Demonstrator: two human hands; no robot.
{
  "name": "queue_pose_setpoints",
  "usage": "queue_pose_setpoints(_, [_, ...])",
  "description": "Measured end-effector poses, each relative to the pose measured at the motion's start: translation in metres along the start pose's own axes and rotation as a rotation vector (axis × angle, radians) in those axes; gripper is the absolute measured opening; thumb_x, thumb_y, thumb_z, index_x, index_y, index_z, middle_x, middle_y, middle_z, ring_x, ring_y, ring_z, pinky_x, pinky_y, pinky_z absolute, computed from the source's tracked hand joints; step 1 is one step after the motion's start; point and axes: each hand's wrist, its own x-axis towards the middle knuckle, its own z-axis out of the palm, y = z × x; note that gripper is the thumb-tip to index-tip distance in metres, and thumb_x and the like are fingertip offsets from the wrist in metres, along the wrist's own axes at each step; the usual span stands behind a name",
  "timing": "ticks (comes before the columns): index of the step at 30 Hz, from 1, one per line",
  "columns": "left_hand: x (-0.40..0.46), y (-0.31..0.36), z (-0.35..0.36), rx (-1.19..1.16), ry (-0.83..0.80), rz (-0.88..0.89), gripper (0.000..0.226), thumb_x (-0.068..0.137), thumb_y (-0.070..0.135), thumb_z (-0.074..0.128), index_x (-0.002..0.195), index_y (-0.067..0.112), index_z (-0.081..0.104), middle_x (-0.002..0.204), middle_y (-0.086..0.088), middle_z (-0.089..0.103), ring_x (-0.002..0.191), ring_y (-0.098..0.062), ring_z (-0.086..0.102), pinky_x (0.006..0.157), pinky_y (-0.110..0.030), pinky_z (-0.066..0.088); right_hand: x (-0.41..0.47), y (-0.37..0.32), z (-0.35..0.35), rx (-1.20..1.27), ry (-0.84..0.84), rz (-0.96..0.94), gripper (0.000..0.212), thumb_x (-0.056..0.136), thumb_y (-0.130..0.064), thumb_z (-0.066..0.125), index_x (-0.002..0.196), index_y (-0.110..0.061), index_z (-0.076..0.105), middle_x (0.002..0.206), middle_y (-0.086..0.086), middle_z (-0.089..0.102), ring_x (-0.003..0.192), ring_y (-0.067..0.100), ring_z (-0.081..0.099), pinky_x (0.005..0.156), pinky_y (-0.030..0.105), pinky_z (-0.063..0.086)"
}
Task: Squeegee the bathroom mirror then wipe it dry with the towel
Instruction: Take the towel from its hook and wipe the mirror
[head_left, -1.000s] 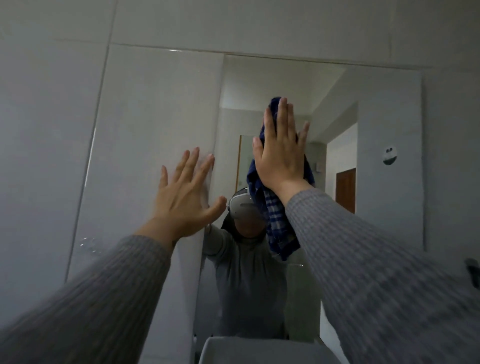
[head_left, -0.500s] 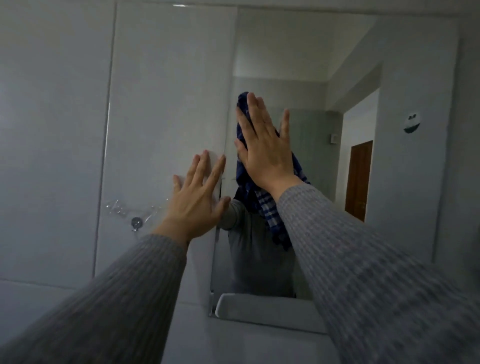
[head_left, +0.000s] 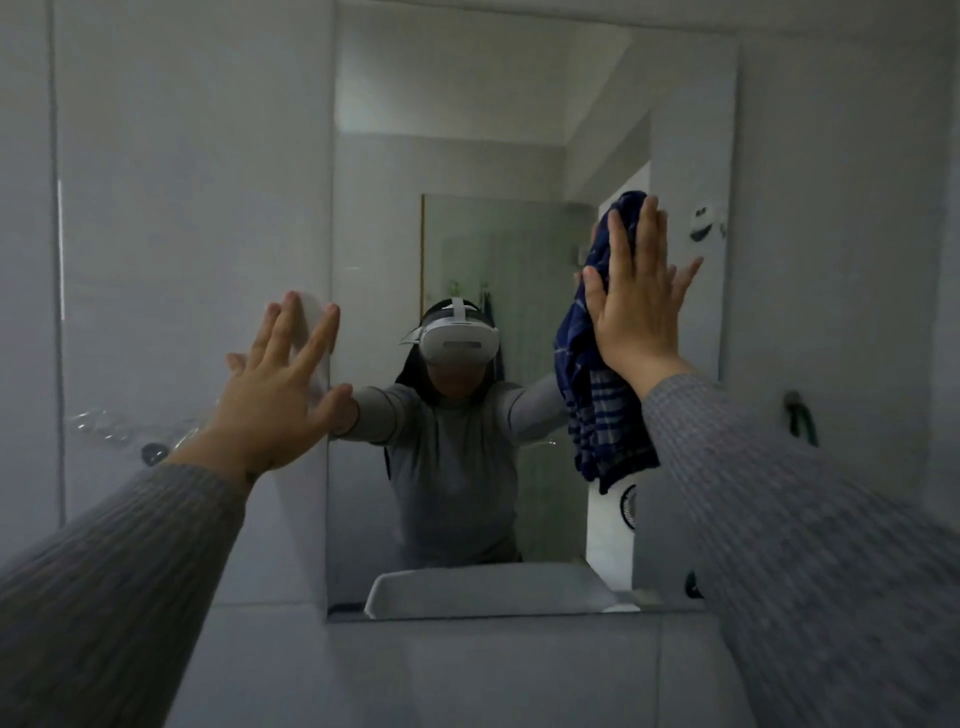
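Note:
The bathroom mirror hangs on the tiled wall ahead and reflects a person in a grey top. My right hand lies flat, fingers spread, pressing a dark blue checked towel against the right part of the glass. The towel hangs down below the palm. My left hand is open with fingers apart, braced flat on the wall tile at the mirror's left edge. No squeegee is in view.
A white basin shows reflected at the mirror's lower edge. A clear holder with a dark knob sticks to the left wall. A dark hook sits on the right wall. Grey tiles surround the mirror.
My right hand has slid the towel from the mirror's middle over to its right side. My left hand stays at the mirror's left edge. The view has dropped lower.

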Motion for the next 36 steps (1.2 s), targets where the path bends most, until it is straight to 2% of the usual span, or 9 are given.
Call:
queue_pose_setpoints(4, [-0.001,0.000,0.002,-0.033,0.035,0.002,0.079,0.085,0.056,0.039,0.145,0.043,-0.011,0.156,-0.001,-0.022,0.140,-0.016,-0.023,0.112,-0.059,0.003,-0.016,0.043,0.001,-0.032,-0.015,0.100,0.060,0.100,-0.045,0.023,0.153,-0.022,0.007,0.161,0.011,-0.003,0.148,0.026,-0.001,0.110,0.064,-0.004])
queue_pose_setpoints(8, [0.000,0.001,0.003,-0.019,0.043,0.001,0.080,0.085,0.055,0.040,0.146,0.041,-0.010,0.156,-0.002,-0.021,0.141,-0.019,-0.021,0.112,-0.054,0.001,-0.054,0.064,0.006,0.022,0.015,0.223,0.062,0.098,-0.046,0.018,0.152,-0.017,0.012,0.161,0.014,0.002,0.148,0.029,0.002,0.110,0.066,0.002])
queue_pose_setpoints(14, [-0.002,0.008,0.003,-0.011,0.067,-0.016,0.080,0.091,0.043,0.049,0.148,0.036,-0.006,0.158,-0.007,-0.018,0.144,-0.025,-0.014,0.112,-0.045,-0.002,-0.099,0.037,0.022,0.021,0.052,0.270,0.059,0.100,-0.038,0.026,0.152,-0.013,0.014,0.160,0.018,0.004,0.148,0.032,0.003,0.114,0.064,0.005])
queue_pose_setpoints(18, [-0.002,0.004,0.005,0.012,0.043,-0.024,0.079,0.091,0.048,0.045,0.144,0.043,-0.014,0.156,-0.002,-0.024,0.142,-0.019,-0.021,0.112,-0.049,-0.001,-0.097,-0.013,0.029,0.031,0.050,0.132,0.059,0.100,-0.034,0.032,0.152,-0.013,0.014,0.159,0.020,0.006,0.147,0.034,0.004,0.114,0.059,-0.001])
queue_pose_setpoints(22, [0.000,0.001,0.005,0.030,0.024,-0.022,0.079,0.090,0.054,0.042,0.143,0.045,-0.015,0.157,-0.001,-0.023,0.141,-0.018,-0.021,0.112,-0.055,0.001,-0.093,-0.069,0.036,0.041,0.026,0.016,0.059,0.100,-0.036,0.032,0.153,-0.014,0.015,0.160,0.017,0.008,0.148,0.031,0.004,0.116,0.059,0.001])
queue_pose_setpoints(28, [-0.029,-0.005,0.016,0.015,0.162,-0.017,0.071,0.090,0.058,0.025,0.147,0.037,-0.011,0.158,0.000,-0.014,0.145,-0.017,-0.013,0.115,-0.052,-0.001,-0.107,-0.146,0.046,0.057,-0.022,-0.218,0.059,0.100,-0.035,0.033,0.153,-0.015,0.014,0.161,0.012,0.008,0.148,0.028,0.004,0.116,0.060,0.004])
queue_pose_setpoints(36, [-0.107,-0.010,0.068,-0.047,0.085,-0.155,0.069,0.095,0.044,0.024,0.148,0.021,-0.014,0.159,-0.001,-0.012,0.145,-0.013,-0.012,0.117,-0.054,0.001,-0.150,-0.204,0.066,0.061,-0.125,-0.450,0.059,0.101,-0.031,0.033,0.153,-0.016,0.011,0.161,0.009,0.007,0.148,0.027,0.004,0.114,0.062,0.006])
